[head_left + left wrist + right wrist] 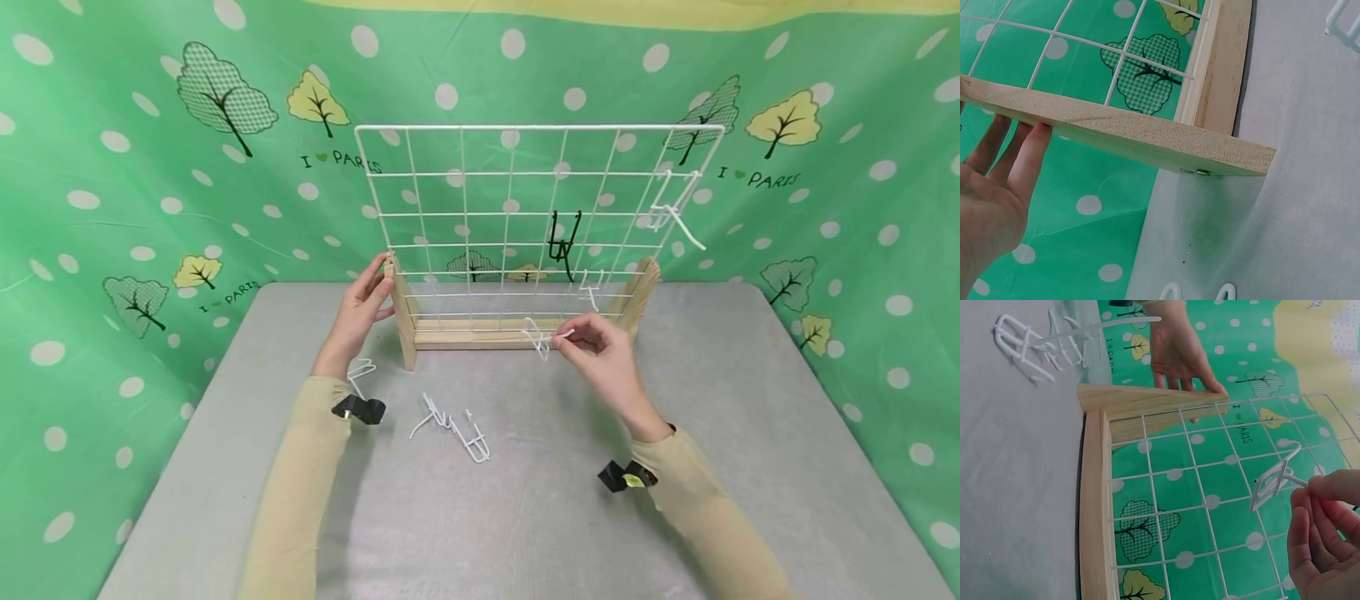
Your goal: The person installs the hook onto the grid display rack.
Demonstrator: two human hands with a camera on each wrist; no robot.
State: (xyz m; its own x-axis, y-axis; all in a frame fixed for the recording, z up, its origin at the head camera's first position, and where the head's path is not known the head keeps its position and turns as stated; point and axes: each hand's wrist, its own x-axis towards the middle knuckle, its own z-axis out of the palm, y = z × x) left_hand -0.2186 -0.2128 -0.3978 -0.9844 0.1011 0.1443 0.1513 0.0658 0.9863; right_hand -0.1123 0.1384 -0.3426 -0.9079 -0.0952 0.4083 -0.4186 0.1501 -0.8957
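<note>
The right hand (603, 346) pinches one white hook (542, 338) by its straight prong, thumb and fingertips (1316, 512) closed on the wire, and holds it low in front of the grid (465, 208), just at the wooden base bar (480, 333). The left hand (363, 304) rests against the left wooden upright (401, 312), fingers (1025, 159) straight and close together, flat on the wood rather than wrapped round it. The grid is a single white wire panel standing between two wooden uprights — the other one (639, 296) is at the right end. Three hooks hang on it already: one black hook (562, 242) near the middle, a small white one (588, 287) just below and to its right, and a long white one (675, 208) up by the right edge. On the grey table (750, 467) lie more white hooks — one (362, 371) beside the left wrist, and a tangled heap (453, 425) in front of the stand whose number I cannot make out. A green dotted backdrop (112, 208) with trees stands behind. Both sleeves are beige, each wrist carrying a black clip.
</note>
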